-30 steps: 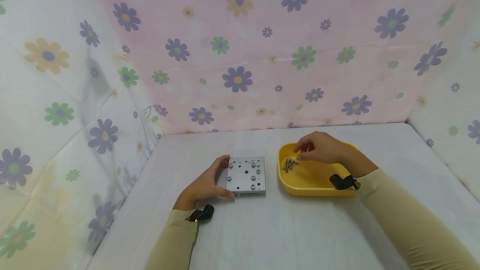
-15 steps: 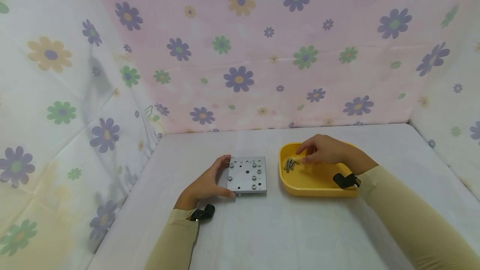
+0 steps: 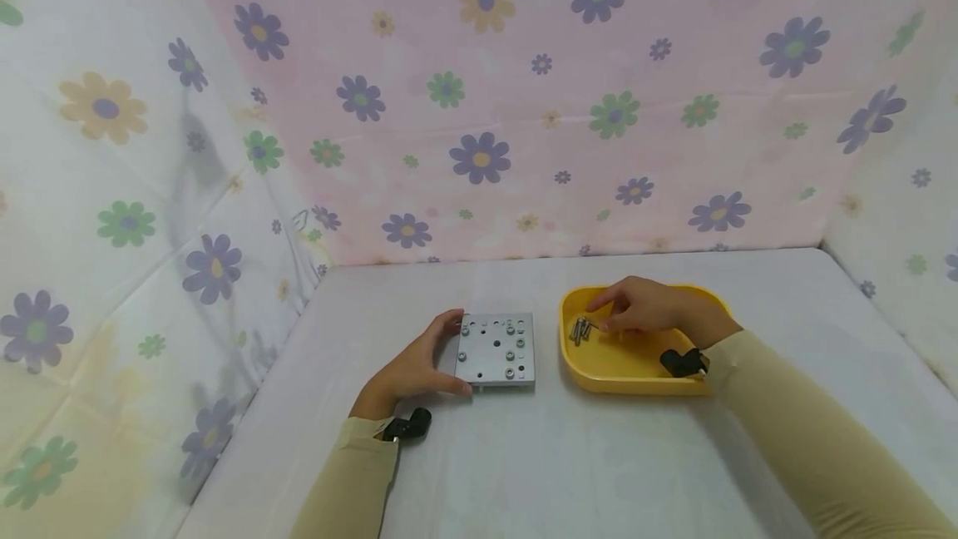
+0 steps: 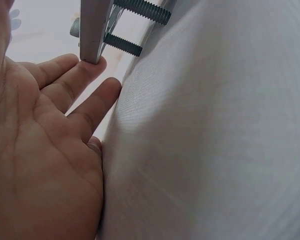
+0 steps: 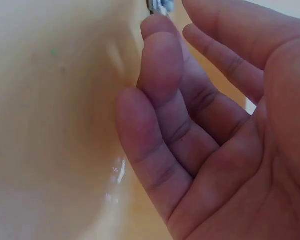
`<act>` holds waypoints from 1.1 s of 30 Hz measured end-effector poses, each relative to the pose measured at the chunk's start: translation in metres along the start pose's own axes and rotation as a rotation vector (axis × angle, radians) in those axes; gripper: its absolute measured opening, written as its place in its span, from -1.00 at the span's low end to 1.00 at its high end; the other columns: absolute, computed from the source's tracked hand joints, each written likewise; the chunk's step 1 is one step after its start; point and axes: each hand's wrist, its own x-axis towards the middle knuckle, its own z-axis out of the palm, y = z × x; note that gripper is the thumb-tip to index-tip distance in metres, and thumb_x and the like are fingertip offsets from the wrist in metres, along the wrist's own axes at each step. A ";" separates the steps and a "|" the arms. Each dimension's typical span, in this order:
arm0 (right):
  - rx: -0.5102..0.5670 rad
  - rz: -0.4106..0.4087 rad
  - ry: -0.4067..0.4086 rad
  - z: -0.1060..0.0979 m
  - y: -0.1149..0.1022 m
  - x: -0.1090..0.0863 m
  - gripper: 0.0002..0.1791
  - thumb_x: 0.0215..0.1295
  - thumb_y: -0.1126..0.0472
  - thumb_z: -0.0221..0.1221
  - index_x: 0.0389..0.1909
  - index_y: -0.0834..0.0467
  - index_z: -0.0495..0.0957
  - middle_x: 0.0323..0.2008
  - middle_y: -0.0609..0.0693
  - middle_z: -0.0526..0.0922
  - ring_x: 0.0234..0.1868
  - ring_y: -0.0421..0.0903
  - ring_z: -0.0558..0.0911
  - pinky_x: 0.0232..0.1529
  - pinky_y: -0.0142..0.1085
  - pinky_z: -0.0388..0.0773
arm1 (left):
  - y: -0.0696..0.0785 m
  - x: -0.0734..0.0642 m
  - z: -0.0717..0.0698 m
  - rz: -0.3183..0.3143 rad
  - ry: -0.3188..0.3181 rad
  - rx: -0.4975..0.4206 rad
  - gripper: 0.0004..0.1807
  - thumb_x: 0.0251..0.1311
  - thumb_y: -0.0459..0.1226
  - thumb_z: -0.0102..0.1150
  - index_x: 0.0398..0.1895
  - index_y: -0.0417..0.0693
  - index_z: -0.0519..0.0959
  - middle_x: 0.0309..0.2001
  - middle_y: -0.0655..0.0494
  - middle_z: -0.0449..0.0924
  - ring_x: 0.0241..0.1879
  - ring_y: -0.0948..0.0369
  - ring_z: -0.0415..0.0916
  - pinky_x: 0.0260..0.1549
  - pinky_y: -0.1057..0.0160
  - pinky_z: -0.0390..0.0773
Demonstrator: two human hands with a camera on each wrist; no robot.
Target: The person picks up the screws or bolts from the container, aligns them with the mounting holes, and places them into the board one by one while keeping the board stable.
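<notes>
I judge the left hand (image 3: 413,368) grips the plate (image 3: 486,362) by its near and far edges to steady it on the table (image 3: 524,456), left of the yellow tray (image 3: 644,385), where the right hand (image 3: 649,304), finger and thumb parted, hovers beside loose screws (image 3: 580,330).

Under soft light, shadows are faint and glare dots the right-wrist view's blurred tray (image 5: 97,115).

No readable text, no legible labels, numbers or signs
</notes>
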 end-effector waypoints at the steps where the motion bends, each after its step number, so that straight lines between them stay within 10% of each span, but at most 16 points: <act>1: 0.001 0.006 -0.005 0.001 0.000 0.001 -0.54 0.40 0.12 0.32 0.27 0.12 0.61 -0.39 0.07 0.66 -0.45 -0.04 0.55 -0.39 -0.31 0.51 | 0.001 0.000 0.000 0.002 0.000 0.000 0.45 -0.37 0.00 0.78 0.66 0.19 0.02 0.55 0.23 0.25 0.61 0.10 0.07 0.59 -0.19 -0.14; 9: -0.025 0.024 -0.020 0.008 0.000 0.006 -0.54 0.41 0.12 0.31 0.29 0.09 0.60 -0.56 -0.01 0.54 -0.55 -0.10 0.48 -0.44 -0.32 0.45 | 0.004 0.002 -0.001 0.002 -0.007 0.002 0.44 -0.36 0.00 0.78 0.66 0.18 0.03 0.55 0.23 0.25 0.61 0.11 0.06 0.60 -0.18 -0.14; 33: -0.163 0.026 0.017 0.016 -0.012 0.022 -0.74 0.33 0.07 0.39 0.02 -0.04 0.73 -0.24 -0.10 0.68 -0.31 -0.10 0.55 -0.23 -0.25 0.50 | 0.003 -0.001 0.000 0.019 -0.008 -0.027 0.43 -0.33 -0.04 0.77 0.65 0.16 0.02 0.56 0.18 0.24 0.62 0.07 0.04 0.59 -0.22 -0.19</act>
